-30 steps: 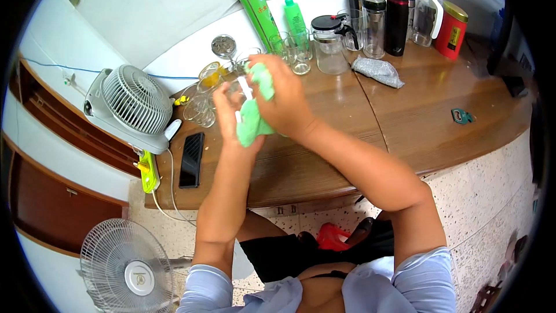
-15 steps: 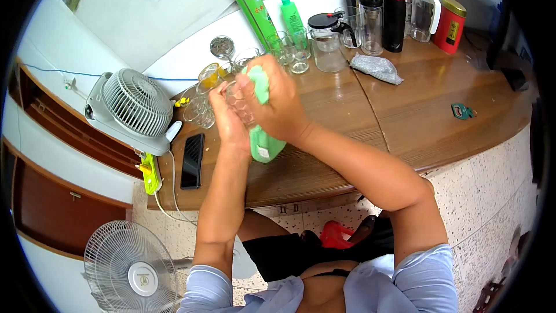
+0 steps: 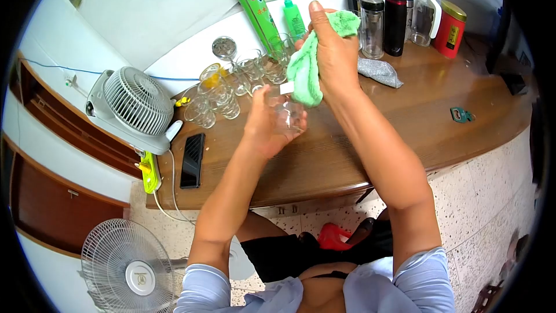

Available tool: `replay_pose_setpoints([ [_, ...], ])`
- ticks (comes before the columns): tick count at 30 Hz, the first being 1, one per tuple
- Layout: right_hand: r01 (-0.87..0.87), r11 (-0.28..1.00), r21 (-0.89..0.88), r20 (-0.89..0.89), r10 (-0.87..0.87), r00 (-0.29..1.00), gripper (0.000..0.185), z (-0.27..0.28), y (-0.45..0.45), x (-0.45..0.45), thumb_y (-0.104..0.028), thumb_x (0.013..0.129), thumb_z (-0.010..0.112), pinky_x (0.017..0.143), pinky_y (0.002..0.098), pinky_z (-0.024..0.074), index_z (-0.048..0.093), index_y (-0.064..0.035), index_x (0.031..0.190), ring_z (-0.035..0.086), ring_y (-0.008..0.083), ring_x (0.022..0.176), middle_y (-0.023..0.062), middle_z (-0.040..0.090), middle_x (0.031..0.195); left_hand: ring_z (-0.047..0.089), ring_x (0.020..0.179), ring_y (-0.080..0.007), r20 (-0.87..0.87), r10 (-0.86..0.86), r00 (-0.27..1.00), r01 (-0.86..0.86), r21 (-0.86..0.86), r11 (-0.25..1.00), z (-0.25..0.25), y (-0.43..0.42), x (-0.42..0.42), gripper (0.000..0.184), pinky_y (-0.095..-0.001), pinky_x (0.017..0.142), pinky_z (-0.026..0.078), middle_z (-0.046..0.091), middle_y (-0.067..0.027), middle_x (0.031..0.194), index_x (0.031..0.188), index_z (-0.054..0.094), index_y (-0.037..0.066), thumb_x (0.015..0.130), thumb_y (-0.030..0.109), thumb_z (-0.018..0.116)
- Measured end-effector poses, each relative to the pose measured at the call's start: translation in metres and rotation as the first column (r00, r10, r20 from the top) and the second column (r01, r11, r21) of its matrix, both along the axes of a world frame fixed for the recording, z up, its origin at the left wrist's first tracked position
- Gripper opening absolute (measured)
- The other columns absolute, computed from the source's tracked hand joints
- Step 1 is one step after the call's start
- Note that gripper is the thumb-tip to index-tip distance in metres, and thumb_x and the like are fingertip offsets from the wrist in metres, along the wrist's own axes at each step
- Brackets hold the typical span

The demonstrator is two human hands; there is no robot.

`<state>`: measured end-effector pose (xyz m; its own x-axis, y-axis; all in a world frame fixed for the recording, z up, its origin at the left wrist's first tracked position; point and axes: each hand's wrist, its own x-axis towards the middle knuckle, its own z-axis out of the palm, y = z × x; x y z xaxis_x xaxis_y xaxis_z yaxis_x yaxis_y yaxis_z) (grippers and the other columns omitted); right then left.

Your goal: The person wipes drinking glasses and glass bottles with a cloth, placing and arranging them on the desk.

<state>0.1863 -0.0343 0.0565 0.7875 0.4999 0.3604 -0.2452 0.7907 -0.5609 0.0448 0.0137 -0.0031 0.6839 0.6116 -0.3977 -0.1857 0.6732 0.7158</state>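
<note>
My left hand (image 3: 267, 123) is curled round a clear drinking glass (image 3: 289, 116), held above the wooden table (image 3: 231, 174) near its middle. In my right hand (image 3: 336, 55) is a green cloth (image 3: 306, 72), which hangs down to the glass's upper right; a small white tag shows at its lower edge. My right thumb points up. Just beyond my left hand stand several drinking glasses (image 3: 225, 103) in a cluster. The cloth and right hand cover whatever stands directly behind them.
Behind are a green spray can (image 3: 255, 8), a green pump bottle (image 3: 294, 18), a glass tumbler (image 3: 372, 29), a black flask (image 3: 395, 23) and a red tin (image 3: 450, 30). A phone (image 3: 192, 161) and a small fan (image 3: 136, 104) are left; a bubble-wrapped item (image 3: 379, 72) lies right.
My hands have moved apart. The right hand with the cloth has gone up and right, out of the glass; the left hand has shifted right and slightly down, still holding the glass.
</note>
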Motion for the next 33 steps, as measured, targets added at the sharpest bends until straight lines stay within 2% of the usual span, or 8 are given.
replay_pose_setpoints([
  [4, -0.369, 0.920, 0.130, 0.014, 0.370, 0.929, 0.024, 0.001, -0.009, -0.028, -0.015, 0.098, 0.080, 0.053, 0.0327, 0.0522, 0.061, -0.0062, 0.109, 0.064, 0.0154, 0.061, 0.0042, 0.065, 0.081, 0.070, 0.083, -0.0313, 0.115, -0.258, 0.959, 0.254, 0.051, 0.966, -0.013, -0.011, -0.005, 0.055, -0.0486, 0.069, 0.059, 0.070, -0.0105, 0.101, 0.126, 0.064, 0.011, 0.108, 0.060, 0.045],
  [8, 0.185, 0.983, -0.014, 0.479, -0.156, 0.864, 0.027, -0.015, 0.002, -0.024, -0.011, 0.094, 0.080, 0.066, 0.0362, 0.0551, 0.061, -0.0060, 0.112, 0.068, 0.0181, 0.076, 0.0061, 0.066, 0.086, 0.068, 0.100, -0.0331, 0.196, -0.227, 0.954, 0.214, 0.083, 0.973, -0.011, -0.004, -0.011, 0.059, -0.0459, 0.077, 0.058, 0.068, -0.0101, 0.116, 0.126, 0.062, 0.009, 0.108, 0.062, 0.044],
  [12, 0.488, 0.828, 0.277, 0.813, -0.473, 0.340, 0.030, -0.019, -0.002, -0.015, -0.008, 0.089, 0.080, 0.073, 0.0393, 0.0566, 0.061, -0.0063, 0.112, 0.070, 0.0273, 0.083, 0.0109, 0.068, 0.098, 0.068, 0.107, -0.0317, 0.346, -0.049, 0.937, 0.029, 0.064, 0.998, 0.001, 0.017, -0.019, 0.056, -0.0471, 0.083, 0.058, 0.069, -0.0087, 0.123, 0.132, 0.062, 0.014, 0.107, 0.060, 0.043],
  [17, 0.456, 0.814, 0.360, 0.866, -0.473, 0.160, 0.040, -0.043, 0.010, -0.033, -0.018, 0.084, 0.085, 0.101, 0.0481, 0.0541, 0.067, -0.0020, 0.116, 0.067, 0.0417, 0.116, 0.0228, 0.068, 0.127, 0.066, 0.126, -0.0312, 0.391, 0.102, 0.915, -0.126, 0.037, 0.991, 0.011, 0.014, -0.021, 0.063, -0.0488, 0.107, 0.054, 0.066, -0.0099, 0.140, 0.144, 0.058, 0.014, 0.108, 0.061, 0.034],
  [24, 0.477, 0.820, 0.317, 0.918, -0.391, 0.061, 0.049, -0.059, 0.009, -0.057, -0.024, 0.085, 0.083, 0.105, 0.0499, 0.0540, 0.064, -0.0027, 0.125, 0.062, 0.0444, 0.126, 0.0268, 0.061, 0.140, 0.068, 0.119, -0.0301, 0.283, 0.336, 0.898, -0.401, 0.214, 0.891, 0.006, 0.030, -0.028, 0.052, -0.0496, 0.103, 0.056, 0.071, -0.0115, 0.125, 0.135, 0.059, 0.015, 0.112, 0.052, 0.031],
  [27, 0.482, 0.863, 0.149, 0.867, -0.349, 0.357, 0.039, -0.056, 0.025, -0.039, -0.024, 0.092, 0.079, 0.094, 0.0454, 0.0581, 0.065, -0.0048, 0.122, 0.070, 0.0373, 0.114, 0.0242, 0.069, 0.127, 0.070, 0.103, -0.0299, 0.237, 0.320, 0.917, -0.362, 0.157, 0.919, 0.010, 0.023, -0.018, 0.047, -0.0473, 0.089, 0.058, 0.072, -0.0105, 0.117, 0.127, 0.060, 0.017, 0.110, 0.052, 0.035],
  [30, 0.082, 0.937, -0.340, 0.499, 0.106, 0.860, 0.030, -0.049, 0.028, -0.016, -0.024, 0.098, 0.076, 0.081, 0.0409, 0.0594, 0.064, -0.0049, 0.119, 0.075, 0.0321, 0.094, 0.0200, 0.074, 0.106, 0.068, 0.094, -0.0272, 0.240, -0.038, 0.970, -0.038, 0.306, 0.951, 0.006, 0.011, -0.024, 0.043, -0.0433, 0.081, 0.056, 0.071, -0.0090, 0.115, 0.122, 0.062, 0.017, 0.109, 0.049, 0.037],
  [33, 0.320, 0.931, -0.174, 0.616, -0.151, 0.773, 0.029, -0.056, 0.029, -0.027, -0.025, 0.100, 0.074, 0.078, 0.0403, 0.0593, 0.064, -0.0034, 0.116, 0.075, 0.0320, 0.087, 0.0179, 0.073, 0.094, 0.067, 0.104, -0.0266, 0.307, 0.103, 0.946, -0.193, 0.280, 0.940, -0.004, 0.020, -0.020, 0.053, -0.0482, 0.080, 0.054, 0.070, -0.0097, 0.119, 0.131, 0.060, 0.015, 0.106, 0.055, 0.038],
])
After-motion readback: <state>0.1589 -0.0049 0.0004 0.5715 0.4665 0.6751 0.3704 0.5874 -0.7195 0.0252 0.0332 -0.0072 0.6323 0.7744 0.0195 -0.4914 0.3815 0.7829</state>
